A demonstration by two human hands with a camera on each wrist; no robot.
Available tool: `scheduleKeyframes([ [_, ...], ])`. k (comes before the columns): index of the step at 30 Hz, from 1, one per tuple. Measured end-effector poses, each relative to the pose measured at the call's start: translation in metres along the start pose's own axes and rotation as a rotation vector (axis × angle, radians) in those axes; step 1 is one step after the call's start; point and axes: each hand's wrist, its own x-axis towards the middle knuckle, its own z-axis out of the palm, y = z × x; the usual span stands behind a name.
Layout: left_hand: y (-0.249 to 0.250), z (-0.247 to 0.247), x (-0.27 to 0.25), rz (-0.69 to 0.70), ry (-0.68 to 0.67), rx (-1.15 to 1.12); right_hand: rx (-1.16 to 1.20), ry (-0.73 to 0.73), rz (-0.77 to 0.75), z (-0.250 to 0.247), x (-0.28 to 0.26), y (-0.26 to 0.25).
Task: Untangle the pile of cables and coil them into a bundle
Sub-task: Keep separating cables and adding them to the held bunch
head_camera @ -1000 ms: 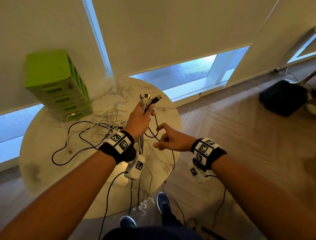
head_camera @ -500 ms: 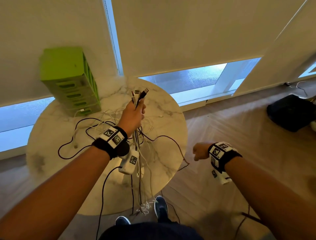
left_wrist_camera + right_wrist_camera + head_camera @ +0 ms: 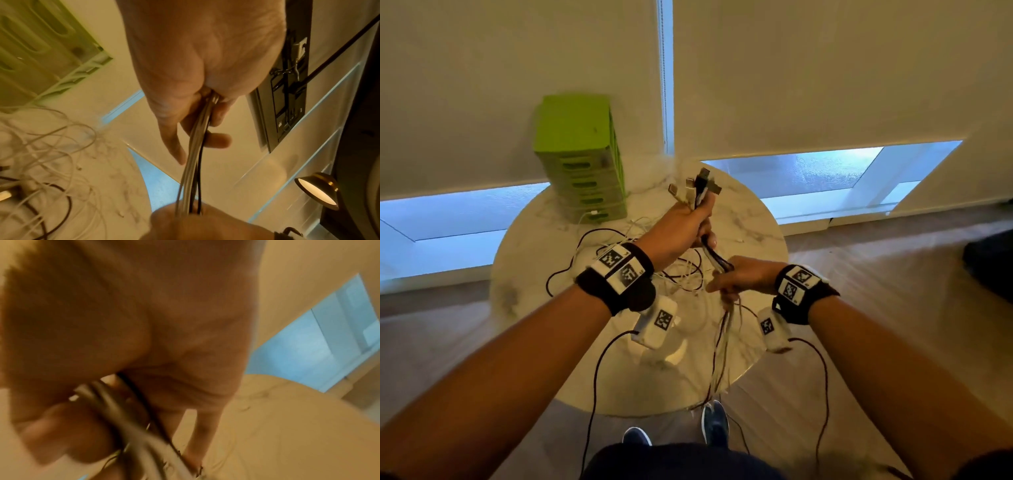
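Observation:
My left hand (image 3: 685, 226) grips a bunch of black and white cables (image 3: 717, 260) above the round marble table (image 3: 756, 219), their plug ends (image 3: 697, 186) sticking up past the fist. A little below it my right hand (image 3: 736, 279) is wrapped round the same bunch (image 3: 193, 162), and the strands hang from it over the table's front edge toward the floor. In the blurred right wrist view the cables (image 3: 127, 410) run through the curled fingers (image 3: 68, 431). More loose cable (image 3: 619, 246) lies tangled on the table behind my left wrist.
A green slotted plastic crate (image 3: 582, 157) stands at the table's back left against the blinds. My shoes (image 3: 714, 423) are under the table's near edge. A dark object (image 3: 993, 260) lies on the wood floor at far right. Wrist camera leads hang from both arms.
My right hand came back from off the table's right side and took hold of the bunch just below my left hand. The left hand kept its grip, plugs up.

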Motion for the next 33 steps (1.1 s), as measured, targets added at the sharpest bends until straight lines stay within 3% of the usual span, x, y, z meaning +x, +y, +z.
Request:
scheduleKeyframes([
  [4,-0.009,-0.017,-0.013,-0.022,0.042,-0.113,-0.230,0.558,-0.022,-0.017,0.018,0.005],
  [6,-0.006,-0.023,-0.012,0.038,0.110,-0.183,-0.404,0.698,-0.074,-0.002,0.030,0.004],
  [8,0.001,-0.033,-0.010,0.104,0.148,-0.232,-0.402,0.589,-0.142,0.025,0.041,-0.001],
  [12,0.003,-0.061,-0.013,0.117,0.221,-0.177,-0.188,0.060,-0.251,0.082,0.055,-0.018],
  [17,-0.014,-0.086,-0.025,0.068,0.283,-0.012,-0.033,-0.140,-0.208,0.115,0.061,-0.021],
  [20,-0.019,-0.101,-0.024,0.059,0.319,0.013,0.079,-0.057,-0.178,0.100,0.064,-0.018],
  [24,-0.027,-0.111,-0.021,0.051,0.333,0.000,0.255,0.216,-0.082,0.064,0.076,0.004],
  [28,-0.036,-0.104,-0.012,0.027,0.371,0.015,-0.140,0.387,0.120,0.022,0.106,0.041],
  [33,-0.046,-0.089,0.002,-0.018,0.422,0.010,-0.415,0.287,0.191,0.002,0.135,0.060],
])
